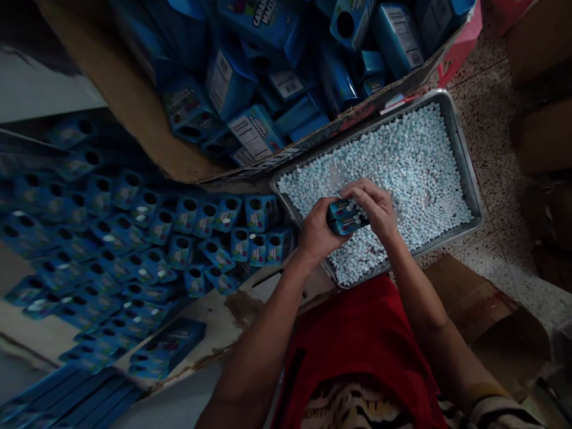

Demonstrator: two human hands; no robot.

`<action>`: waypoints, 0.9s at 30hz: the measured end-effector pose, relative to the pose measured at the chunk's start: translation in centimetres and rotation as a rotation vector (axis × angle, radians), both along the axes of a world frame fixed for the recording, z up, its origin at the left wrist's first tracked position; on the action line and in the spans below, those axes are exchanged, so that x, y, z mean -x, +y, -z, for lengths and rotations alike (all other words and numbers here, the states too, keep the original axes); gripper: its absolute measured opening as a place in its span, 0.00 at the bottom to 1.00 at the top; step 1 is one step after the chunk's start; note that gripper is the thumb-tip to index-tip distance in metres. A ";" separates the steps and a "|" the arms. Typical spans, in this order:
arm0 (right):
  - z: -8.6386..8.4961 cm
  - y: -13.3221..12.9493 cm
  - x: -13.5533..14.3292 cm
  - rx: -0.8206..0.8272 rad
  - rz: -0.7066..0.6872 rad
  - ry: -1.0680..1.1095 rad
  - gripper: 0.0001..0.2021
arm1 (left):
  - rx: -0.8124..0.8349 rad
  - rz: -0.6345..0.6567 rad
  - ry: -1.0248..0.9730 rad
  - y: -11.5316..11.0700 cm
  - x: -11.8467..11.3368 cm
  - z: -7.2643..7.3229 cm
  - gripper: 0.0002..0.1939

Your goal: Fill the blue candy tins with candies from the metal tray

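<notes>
My left hand (319,231) is wrapped round two small blue boxes (348,224), held side by side over the near left part of a metal tray (474,179). Small white and pale blue candies (415,161) cover most of the tray. My right hand (372,205) is at the open end of the boxes with its fingers bent and pressed together; what they hold, if anything, is too small to name.
Many blue boxes with round holes (183,214) stand on the table (214,333) at left. A large cardboard carton (116,113) full of blue boxes is behind the tray. An open brown carton (478,304) lies at lower right, on the speckled floor (496,208).
</notes>
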State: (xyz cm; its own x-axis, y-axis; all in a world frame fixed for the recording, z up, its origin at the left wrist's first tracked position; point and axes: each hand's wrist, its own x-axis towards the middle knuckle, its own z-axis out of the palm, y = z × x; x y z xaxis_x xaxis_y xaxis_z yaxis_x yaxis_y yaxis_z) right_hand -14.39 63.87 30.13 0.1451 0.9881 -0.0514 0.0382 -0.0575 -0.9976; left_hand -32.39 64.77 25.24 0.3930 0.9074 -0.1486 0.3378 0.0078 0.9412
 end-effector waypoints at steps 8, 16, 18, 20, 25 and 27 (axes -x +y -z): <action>-0.7 -4.0 1.6 0.017 -0.218 -0.484 0.32 | 0.021 -0.017 0.095 0.4 1.1 -0.6 0.35; 3.1 -5.7 -10.4 0.134 0.399 -0.877 0.37 | 0.112 0.153 -0.048 4.2 2.1 0.5 0.42; 6.0 -5.9 -14.1 0.137 0.574 -1.003 0.40 | 0.336 0.149 -0.213 5.3 1.1 1.6 0.49; 8.3 -5.7 -15.6 0.170 0.606 -1.080 0.39 | 0.514 0.138 -0.337 6.1 -0.3 2.6 0.56; 9.9 -3.5 -10.7 0.162 0.493 -0.961 0.32 | 0.667 0.097 -0.495 6.1 -4.7 3.5 0.62; 9.4 -2.5 -8.4 0.118 0.465 -0.821 0.31 | 0.683 0.105 -0.552 5.8 -6.4 3.6 0.59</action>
State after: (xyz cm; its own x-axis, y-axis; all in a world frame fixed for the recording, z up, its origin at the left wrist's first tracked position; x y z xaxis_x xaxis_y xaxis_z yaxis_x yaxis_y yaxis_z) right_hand -6.03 61.34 20.68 0.5577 0.8171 0.1459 0.6725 -0.3417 -0.6565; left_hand -25.96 70.55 21.66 0.6453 0.6451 -0.4093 -0.1331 0.6225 0.7712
